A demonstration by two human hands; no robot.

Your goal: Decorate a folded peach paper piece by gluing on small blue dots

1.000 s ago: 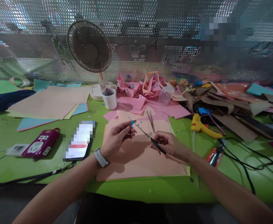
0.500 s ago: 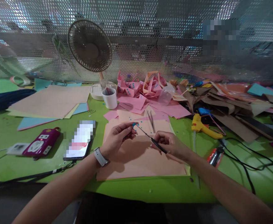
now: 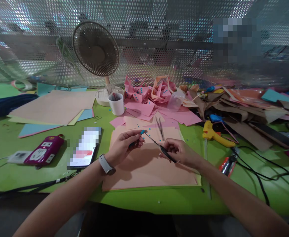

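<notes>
My left hand (image 3: 131, 141), with a grey watch on its wrist, pinches a small piece of blue paper (image 3: 143, 132) between thumb and fingertips. My right hand (image 3: 177, 150) is closed around the black handles of a slim pair of scissors (image 3: 164, 151). Their thin blades point up and left, and the tips meet the blue paper. Whether the blades are apart cannot be made out. Beneath both hands lies a stack of peach paper sheets (image 3: 149, 174). Tiny blue dots are scattered on its upper part, where metal tweezers (image 3: 160, 128) rest just beyond my right hand.
Left are a phone (image 3: 85, 148), a purple power strip (image 3: 44, 151) and large paper sheets (image 3: 53, 107). Behind stand a fan (image 3: 96, 49), a white cup (image 3: 116, 104) and folded pink paper (image 3: 138, 92). Right lie a yellow glue gun (image 3: 216, 136), a utility knife (image 3: 228, 164), cables and brown scraps.
Both hands stay nearly in place. The scissors' handles look slightly more spread, and the blue paper at the tips has shifted a little.
</notes>
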